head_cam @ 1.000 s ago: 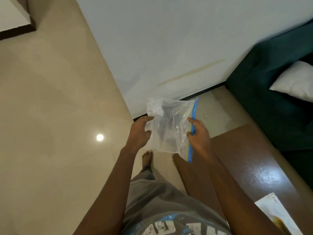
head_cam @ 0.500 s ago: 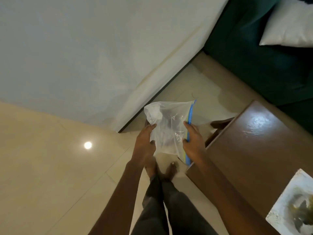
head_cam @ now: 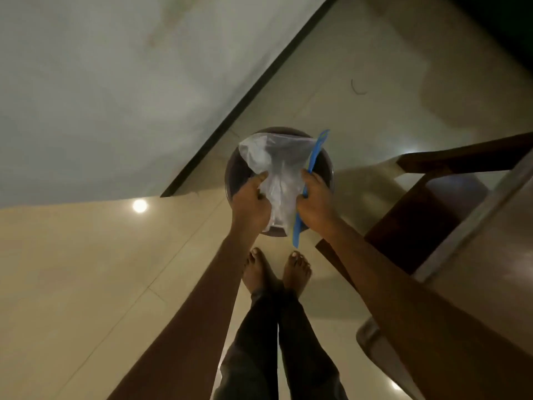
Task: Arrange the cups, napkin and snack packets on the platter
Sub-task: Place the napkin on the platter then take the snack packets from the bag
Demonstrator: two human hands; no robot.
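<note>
A clear plastic zip bag (head_cam: 278, 171) with a blue seal strip (head_cam: 313, 166) hangs between both my hands, above a round dark bin (head_cam: 233, 171) on the floor. My left hand (head_cam: 251, 203) grips the bag's left side. My right hand (head_cam: 314, 203) grips it along the blue strip. The bag looks crumpled, and I cannot tell what is inside. No cups, napkin, snack packets or platter are in view.
A dark wooden table (head_cam: 476, 255) with a lower shelf stands at the right, close to my right arm. My bare feet (head_cam: 277, 269) stand on beige floor tiles just before the bin. A white wall (head_cam: 101, 82) with a dark skirting runs at the left.
The view has tilted down and closer. The round bin has come into sight under the bag, and my hands have lowered the bag over it, gripping it more tightly.
</note>
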